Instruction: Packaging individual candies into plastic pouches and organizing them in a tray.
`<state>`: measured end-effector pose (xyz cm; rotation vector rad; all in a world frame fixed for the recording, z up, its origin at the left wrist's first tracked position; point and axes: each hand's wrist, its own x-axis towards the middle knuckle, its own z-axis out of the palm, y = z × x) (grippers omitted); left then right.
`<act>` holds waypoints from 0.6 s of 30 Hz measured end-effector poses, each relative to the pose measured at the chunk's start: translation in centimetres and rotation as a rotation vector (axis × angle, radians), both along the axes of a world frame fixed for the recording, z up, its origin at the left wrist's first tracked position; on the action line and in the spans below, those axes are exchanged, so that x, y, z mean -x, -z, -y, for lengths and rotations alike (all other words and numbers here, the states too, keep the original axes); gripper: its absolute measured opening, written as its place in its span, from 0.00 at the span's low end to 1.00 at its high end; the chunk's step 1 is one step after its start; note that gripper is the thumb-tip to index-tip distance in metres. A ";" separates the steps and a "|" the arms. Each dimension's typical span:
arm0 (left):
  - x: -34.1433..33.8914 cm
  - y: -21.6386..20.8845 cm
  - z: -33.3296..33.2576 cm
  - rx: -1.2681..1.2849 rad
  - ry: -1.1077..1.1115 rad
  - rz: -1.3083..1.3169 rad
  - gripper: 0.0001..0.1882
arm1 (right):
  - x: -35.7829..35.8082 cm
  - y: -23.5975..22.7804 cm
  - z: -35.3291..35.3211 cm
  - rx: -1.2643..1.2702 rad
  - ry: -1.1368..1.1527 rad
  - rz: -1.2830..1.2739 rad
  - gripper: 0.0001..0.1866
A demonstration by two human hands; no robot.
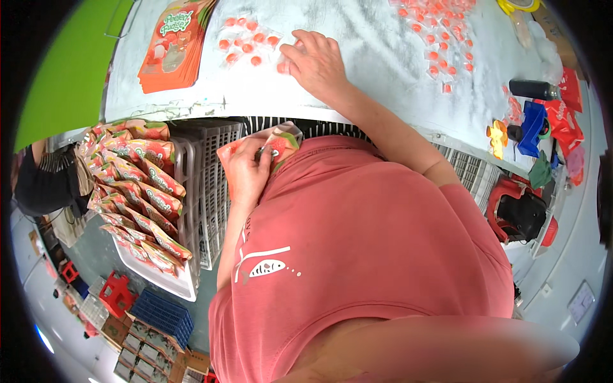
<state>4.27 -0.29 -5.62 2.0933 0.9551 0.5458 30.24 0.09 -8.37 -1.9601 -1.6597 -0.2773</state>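
My left hand (248, 171) grips a red and green printed pouch (285, 142) just below the table's near edge, close to my shirt. The pouch's upper end seems to gape, but its inside is hidden. On the tabletop my right hand (319, 67) rests with its fingers apart and bent, the tips touching a clear-wrapped red candy (281, 66). Beside those fingertips, to the left, lies a small group of similar wrapped candies (248, 48). Farther left is a stack of flat red pouches (169, 54).
A larger spread of wrapped candies (440, 45) lies at the far right of the white table (370, 38). Filled pouches (143, 185) stand in rows on a white tray (185, 284) to my left, beside stacked crates (207, 191). A dark bottle (533, 89) and blue tape dispenser (531, 127) sit at the right.
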 end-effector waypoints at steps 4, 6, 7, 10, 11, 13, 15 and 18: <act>1.1 -3.3 -0.3 -0.026 -0.089 0.024 0.04 | -0.4 -0.7 0.9 0.003 -0.075 -0.123 0.20; 1.9 -3.4 -0.3 -0.042 -0.107 0.052 0.05 | -0.8 0.0 1.5 0.009 -0.095 -0.104 0.22; 2.0 -3.7 -0.3 -0.009 -0.136 0.049 0.05 | -1.0 0.4 1.6 0.018 -0.106 -0.083 0.25; 2.6 -3.8 0.1 0.006 -0.167 0.048 0.05 | -1.3 1.0 1.9 0.045 -0.153 -0.249 0.30; 2.8 -3.6 0.3 0.011 -0.167 0.045 0.05 | -1.0 0.5 1.9 0.041 -0.154 -0.250 0.30; 2.9 -3.5 0.8 0.011 -0.167 0.043 0.05 | 0.4 -0.5 1.5 0.031 -0.072 -0.249 0.33; 2.7 -3.6 1.1 -0.064 -0.146 0.040 0.05 | 1.6 -0.8 1.1 0.024 -0.062 -0.159 0.32; 2.7 -3.7 1.6 -0.137 -0.127 0.049 0.05 | 2.3 -0.7 0.7 0.025 -0.059 -0.005 0.29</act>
